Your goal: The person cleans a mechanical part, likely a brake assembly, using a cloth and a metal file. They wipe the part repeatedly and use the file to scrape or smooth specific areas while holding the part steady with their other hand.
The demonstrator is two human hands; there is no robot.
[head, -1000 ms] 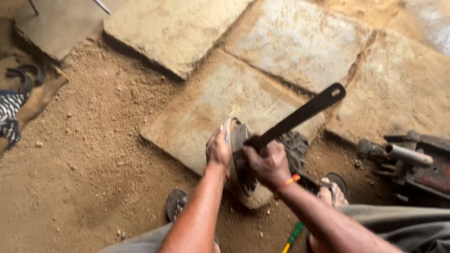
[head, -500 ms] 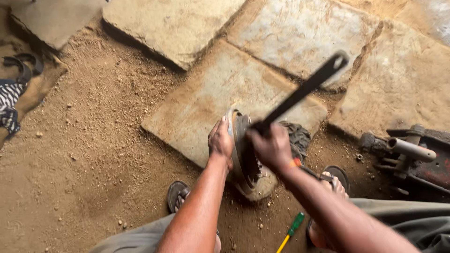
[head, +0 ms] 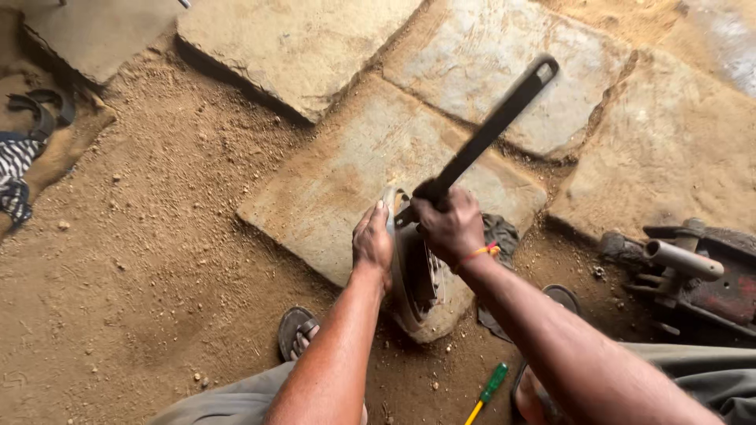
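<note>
1. Crouching over sandy dirt floor (head: 157, 260) laid with flat stone slabs (head: 331, 181).
2. Left hand (head: 372, 242) clasped over metal disc (head: 417, 303) rim, standing on edge at slab border.
3. Right hand (head: 450, 227) fisted tight round black bar (head: 492, 126), angled upward.
4. Rag (head: 500, 236) behind; screwdriver (head: 487, 391) lying near sandal (head: 293, 330).

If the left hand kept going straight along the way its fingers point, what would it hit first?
The left hand already rests on the rim of the round metal part. Past that, the flat stone slab lies next, though depth is hard to judge.

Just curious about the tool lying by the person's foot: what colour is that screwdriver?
The screwdriver has a green and yellow handle, seen in the head view.
</note>
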